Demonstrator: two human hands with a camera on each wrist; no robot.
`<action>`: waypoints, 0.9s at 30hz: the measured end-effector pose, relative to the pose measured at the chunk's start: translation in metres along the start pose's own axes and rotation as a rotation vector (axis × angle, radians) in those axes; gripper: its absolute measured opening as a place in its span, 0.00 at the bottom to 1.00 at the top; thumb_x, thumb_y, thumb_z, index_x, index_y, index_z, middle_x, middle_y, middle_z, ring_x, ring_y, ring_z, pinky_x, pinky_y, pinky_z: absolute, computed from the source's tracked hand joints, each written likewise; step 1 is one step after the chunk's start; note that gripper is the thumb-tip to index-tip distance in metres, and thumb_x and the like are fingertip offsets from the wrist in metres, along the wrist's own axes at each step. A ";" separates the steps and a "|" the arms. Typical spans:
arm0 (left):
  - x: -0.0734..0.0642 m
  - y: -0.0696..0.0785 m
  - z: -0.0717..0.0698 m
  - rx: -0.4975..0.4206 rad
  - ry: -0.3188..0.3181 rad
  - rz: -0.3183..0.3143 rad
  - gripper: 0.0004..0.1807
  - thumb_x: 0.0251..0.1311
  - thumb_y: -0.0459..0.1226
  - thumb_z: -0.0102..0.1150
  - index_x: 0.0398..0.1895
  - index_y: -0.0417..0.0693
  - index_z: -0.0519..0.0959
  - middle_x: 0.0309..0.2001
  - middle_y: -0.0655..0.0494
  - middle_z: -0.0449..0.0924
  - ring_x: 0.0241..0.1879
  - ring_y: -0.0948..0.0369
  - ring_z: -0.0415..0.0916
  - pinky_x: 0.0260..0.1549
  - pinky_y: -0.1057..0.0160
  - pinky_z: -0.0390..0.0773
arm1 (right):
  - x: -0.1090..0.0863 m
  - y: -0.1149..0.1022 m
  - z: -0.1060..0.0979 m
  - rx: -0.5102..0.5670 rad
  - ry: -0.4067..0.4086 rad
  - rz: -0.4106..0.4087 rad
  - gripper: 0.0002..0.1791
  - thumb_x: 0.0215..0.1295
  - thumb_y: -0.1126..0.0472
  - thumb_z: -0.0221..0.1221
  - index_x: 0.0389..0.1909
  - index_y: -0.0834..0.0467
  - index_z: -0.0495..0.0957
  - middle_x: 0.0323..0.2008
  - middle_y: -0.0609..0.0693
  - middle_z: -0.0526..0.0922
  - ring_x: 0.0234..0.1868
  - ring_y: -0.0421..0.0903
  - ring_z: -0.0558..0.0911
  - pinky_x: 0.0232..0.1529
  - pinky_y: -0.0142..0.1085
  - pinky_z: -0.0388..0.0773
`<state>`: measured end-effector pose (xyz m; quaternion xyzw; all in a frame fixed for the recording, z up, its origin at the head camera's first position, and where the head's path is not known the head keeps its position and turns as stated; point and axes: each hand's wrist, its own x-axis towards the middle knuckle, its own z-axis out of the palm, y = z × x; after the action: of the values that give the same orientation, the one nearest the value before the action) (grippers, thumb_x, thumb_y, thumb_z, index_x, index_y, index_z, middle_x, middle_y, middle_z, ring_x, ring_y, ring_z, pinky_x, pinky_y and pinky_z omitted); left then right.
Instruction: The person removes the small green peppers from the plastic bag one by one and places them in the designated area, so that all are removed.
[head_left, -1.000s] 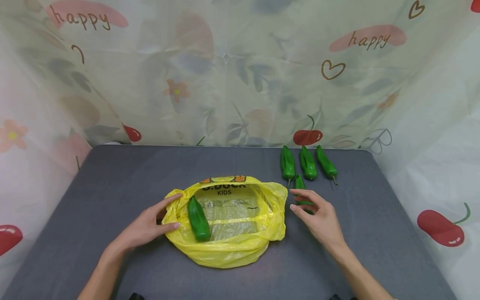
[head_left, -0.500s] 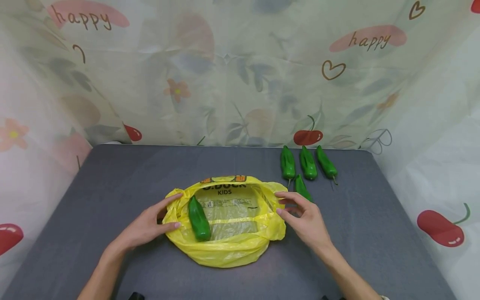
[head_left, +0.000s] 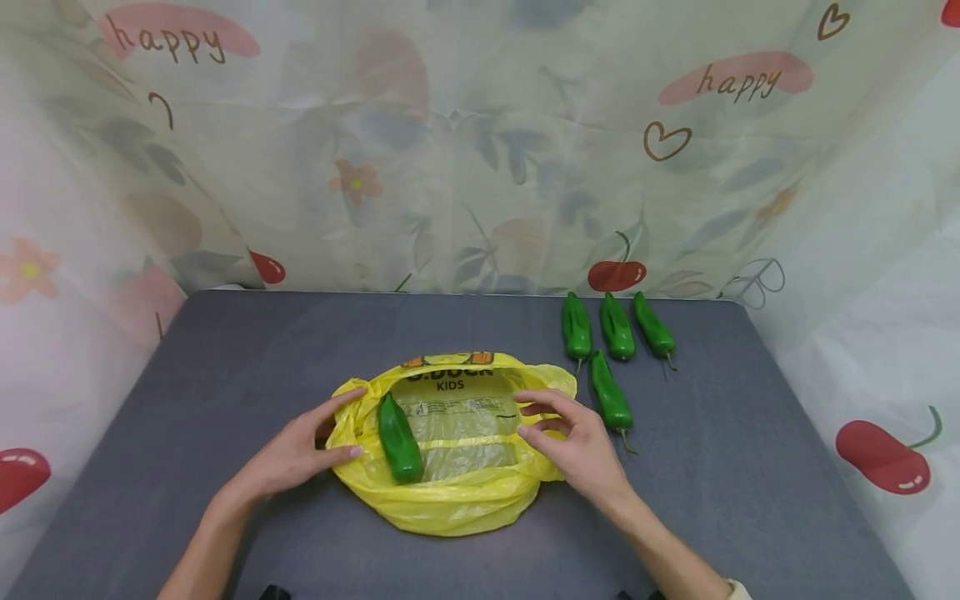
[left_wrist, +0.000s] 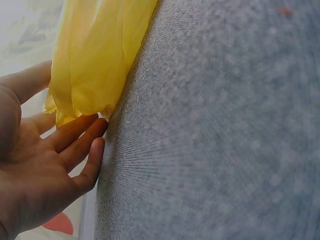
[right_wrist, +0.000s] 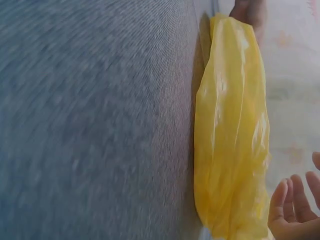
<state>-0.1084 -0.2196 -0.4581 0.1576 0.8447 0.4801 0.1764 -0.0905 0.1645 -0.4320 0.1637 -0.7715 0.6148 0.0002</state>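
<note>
My left hand (head_left: pixel 311 437) rests at the left end of a yellow plastic bag (head_left: pixel 457 508), thumb and index finger spread over its rim. In the left wrist view, the other fingers (left_wrist: pixel 80 150) lie loosely against the bag's end by the table. Inside the bag, at the left, lies a green pepper (head_left: pixel 400 442). My right hand (head_left: pixel 573 442) hovers over the bag's right rim, thumb and fingers apart with nothing between them. The right wrist view shows its fingers (right_wrist: pixel 299 200) above the bag's side. Just right of this hand lies another green pepper (head_left: pixel 611 396).
Several more green peppers (head_left: pixel 617 329) lie side by side near the far right edge of the dark grey table (head_left: pixel 247 350). A printed curtain (head_left: pixel 450 167) hangs behind the table and along both sides.
My right hand has moved left from beside the near pepper to over the bag's right rim, leaving that pepper in full view. The left hand, bag and peppers stay put.
</note>
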 end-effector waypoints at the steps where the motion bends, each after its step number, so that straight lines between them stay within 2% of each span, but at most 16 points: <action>1: 0.000 0.000 0.000 0.000 -0.002 0.000 0.42 0.64 0.46 0.66 0.78 0.56 0.57 0.76 0.45 0.54 0.70 0.45 0.61 0.61 0.43 0.66 | 0.000 0.000 0.002 0.006 -0.008 -0.004 0.20 0.63 0.65 0.67 0.57 0.57 0.80 0.54 0.56 0.81 0.53 0.63 0.78 0.50 0.41 0.79; 9: -0.001 -0.001 -0.001 -0.009 -0.004 0.000 0.42 0.64 0.45 0.66 0.78 0.56 0.57 0.76 0.45 0.55 0.69 0.46 0.64 0.56 0.64 0.71 | 0.005 -0.002 0.020 0.048 -0.061 -0.017 0.21 0.64 0.68 0.66 0.58 0.59 0.79 0.55 0.56 0.81 0.53 0.63 0.78 0.50 0.42 0.79; 12: -0.001 -0.001 -0.001 -0.012 -0.006 0.001 0.42 0.64 0.45 0.66 0.78 0.56 0.57 0.76 0.45 0.54 0.69 0.46 0.64 0.56 0.65 0.71 | 0.007 -0.002 0.027 0.066 -0.079 -0.018 0.22 0.63 0.70 0.66 0.58 0.59 0.79 0.55 0.58 0.81 0.53 0.63 0.78 0.49 0.42 0.79; 18: 0.000 0.000 -0.001 -0.008 -0.016 -0.002 0.43 0.64 0.46 0.66 0.78 0.57 0.56 0.76 0.46 0.55 0.69 0.47 0.63 0.56 0.66 0.70 | 0.011 -0.005 0.040 0.086 -0.113 -0.025 0.22 0.63 0.69 0.66 0.58 0.56 0.80 0.56 0.59 0.80 0.53 0.63 0.78 0.49 0.41 0.80; 27: -0.001 0.000 -0.002 -0.024 -0.016 -0.006 0.43 0.63 0.46 0.66 0.78 0.56 0.56 0.76 0.46 0.54 0.70 0.47 0.61 0.56 0.67 0.69 | 0.016 -0.009 0.059 0.090 -0.167 -0.010 0.22 0.63 0.69 0.66 0.58 0.54 0.79 0.54 0.52 0.81 0.52 0.62 0.79 0.48 0.41 0.80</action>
<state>-0.1084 -0.2216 -0.4574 0.1567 0.8380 0.4883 0.1867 -0.0918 0.1029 -0.4347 0.2181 -0.7395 0.6332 -0.0685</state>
